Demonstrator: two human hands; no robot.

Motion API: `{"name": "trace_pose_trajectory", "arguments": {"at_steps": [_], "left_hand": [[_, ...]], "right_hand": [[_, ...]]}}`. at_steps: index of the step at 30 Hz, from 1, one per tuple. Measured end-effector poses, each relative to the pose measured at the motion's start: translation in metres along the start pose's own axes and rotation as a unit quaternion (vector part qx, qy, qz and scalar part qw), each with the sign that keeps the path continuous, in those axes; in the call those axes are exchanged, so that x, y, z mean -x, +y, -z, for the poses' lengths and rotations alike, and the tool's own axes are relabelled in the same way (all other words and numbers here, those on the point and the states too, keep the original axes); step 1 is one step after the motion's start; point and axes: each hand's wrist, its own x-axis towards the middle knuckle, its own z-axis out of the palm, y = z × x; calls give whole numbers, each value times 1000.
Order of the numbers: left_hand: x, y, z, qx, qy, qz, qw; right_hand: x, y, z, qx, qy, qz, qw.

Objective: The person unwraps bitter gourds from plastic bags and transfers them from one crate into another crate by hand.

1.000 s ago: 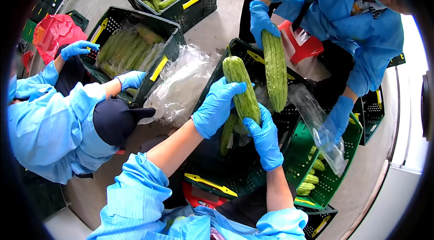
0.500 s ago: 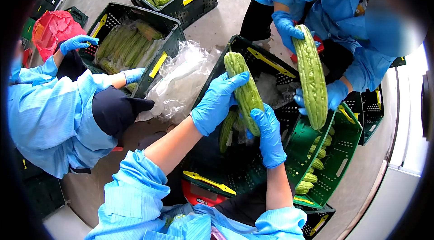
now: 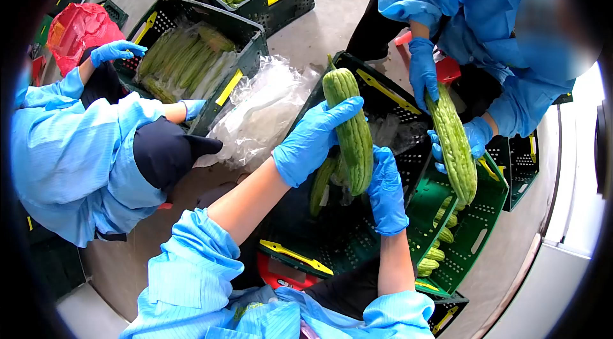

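Observation:
My left hand, in a blue glove, is wrapped round the upper part of a green bitter melon, held upright above a dark crate. At the melon's lower right side is my right hand, gloved too, its fingers curled and partly hidden behind the melon. Inside the dark crate lies another bitter melon, with some clear plastic near it. At the right, a co-worker's gloved hands hold a longer bitter melon.
A green crate with melons stands at right. Crumpled clear bags lie left of the dark crate. Another person sits at left by a crate of bagged melons. A further melon crate stands at the top; a red bag is upper left.
The melon in my left hand has turned more upright, and my right hand's fingers have curled in beside it. The co-worker's melon has moved right and down, now with both hands at it.

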Motion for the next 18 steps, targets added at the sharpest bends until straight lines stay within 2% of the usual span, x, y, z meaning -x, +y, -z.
{"name": "trace_pose_trajectory", "arguments": {"at_steps": [3,7,11,18], "left_hand": [[0,-1,0,-49,28,-1,998],[8,-2,-5,-58,53,17,997],[11,-1,-11,-72,76,-5,994],[9,-10,-16,-118,72,-19,990]], "right_hand": [[5,-6,-6,0,-27,-30,999],[10,-14,-24,100,-63,-30,993],[2,8,-22,212,6,95,973],[4,8,-10,151,37,61,986]]}}
